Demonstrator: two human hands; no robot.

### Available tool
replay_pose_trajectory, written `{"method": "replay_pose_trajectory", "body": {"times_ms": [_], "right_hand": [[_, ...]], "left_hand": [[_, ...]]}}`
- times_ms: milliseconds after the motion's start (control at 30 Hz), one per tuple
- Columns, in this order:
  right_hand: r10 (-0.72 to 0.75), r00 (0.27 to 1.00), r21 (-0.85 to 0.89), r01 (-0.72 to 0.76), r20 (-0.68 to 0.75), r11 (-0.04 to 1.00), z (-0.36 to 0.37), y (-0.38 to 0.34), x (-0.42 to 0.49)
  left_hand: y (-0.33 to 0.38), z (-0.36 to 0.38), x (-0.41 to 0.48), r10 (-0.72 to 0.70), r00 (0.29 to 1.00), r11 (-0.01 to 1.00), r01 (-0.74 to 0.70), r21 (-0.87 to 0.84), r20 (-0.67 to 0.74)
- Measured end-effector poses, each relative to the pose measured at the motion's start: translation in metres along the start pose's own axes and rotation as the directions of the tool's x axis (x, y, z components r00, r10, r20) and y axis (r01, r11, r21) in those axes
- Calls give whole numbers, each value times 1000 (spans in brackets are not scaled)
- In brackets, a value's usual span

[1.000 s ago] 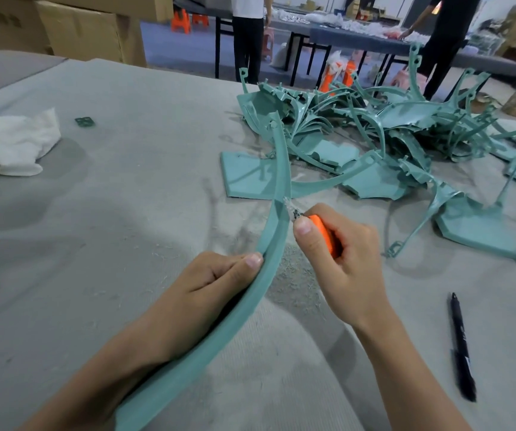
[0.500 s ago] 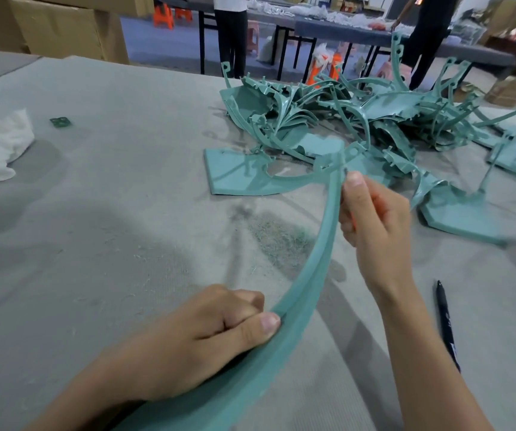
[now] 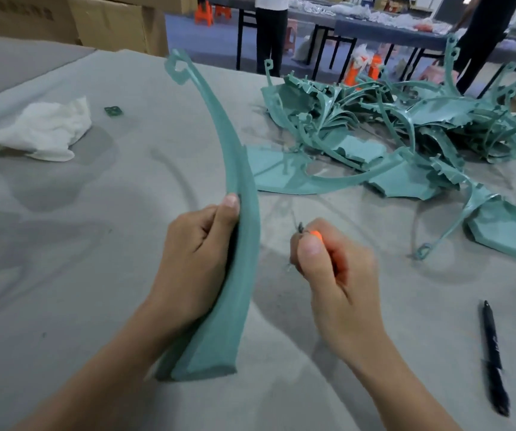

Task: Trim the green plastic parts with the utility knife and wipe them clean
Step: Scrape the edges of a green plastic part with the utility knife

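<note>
Left hand [image 3: 194, 259] is gripping the lower half of a long curved green part [image 3: 241, 194], thumb lying up along its near edge, fingers wrapping behind. The part's long axis is running almost straight away from the person. Its wide blunt end is sitting low by the left wrist, and its thin hooked tip [image 3: 177, 68] is rising to the far left. The bulging outer edge is facing right.

Right hand [image 3: 337, 281] is clenching around the orange utility knife [image 3: 315, 234], thumb on top, a short blade poking out forward; the blade is blurry. The knife is hanging just right of the part, not touching it, roughly level with the left thumb. So the right hand is the cutting hand, and the edge to trim is probably lying directly to its left.

Farther out on the desk [image 3: 64, 290], the pile of green parts [image 3: 405, 126] is lying beyond the right hand. The white cloth [image 3: 45, 129] for wiping is lying far left, nearer the left hand. A black pen [image 3: 492, 353] is lying right of the right forearm.
</note>
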State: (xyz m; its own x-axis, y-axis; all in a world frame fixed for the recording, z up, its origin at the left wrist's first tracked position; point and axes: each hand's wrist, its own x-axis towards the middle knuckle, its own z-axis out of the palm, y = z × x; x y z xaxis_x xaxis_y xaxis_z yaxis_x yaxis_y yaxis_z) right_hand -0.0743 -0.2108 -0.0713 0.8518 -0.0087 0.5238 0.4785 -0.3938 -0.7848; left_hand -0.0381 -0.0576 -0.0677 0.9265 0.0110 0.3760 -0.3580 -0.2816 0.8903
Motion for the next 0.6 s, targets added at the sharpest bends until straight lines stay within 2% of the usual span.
{"method": "replay_pose_trajectory", "body": {"times_ms": [167, 300, 467, 600], "right_hand": [[-87, 990, -75, 95, 110, 993, 15, -9, -6], [-74, 989, -43, 80, 127, 996, 22, -8, -7], [-52, 989, 2, 53, 135, 999, 26, -7, -8], [-15, 993, 9, 14, 120, 1000, 27, -7, -7]], "left_hand": [[0, -2, 3, -43, 993, 994, 32, -102, -113], [0, 0, 1, -69, 991, 984, 49, -173, -115], [-1, 10, -5, -162, 981, 932, 117, -343, -106], [1, 16, -11, -161, 980, 923, 108, -368, -116]]}}
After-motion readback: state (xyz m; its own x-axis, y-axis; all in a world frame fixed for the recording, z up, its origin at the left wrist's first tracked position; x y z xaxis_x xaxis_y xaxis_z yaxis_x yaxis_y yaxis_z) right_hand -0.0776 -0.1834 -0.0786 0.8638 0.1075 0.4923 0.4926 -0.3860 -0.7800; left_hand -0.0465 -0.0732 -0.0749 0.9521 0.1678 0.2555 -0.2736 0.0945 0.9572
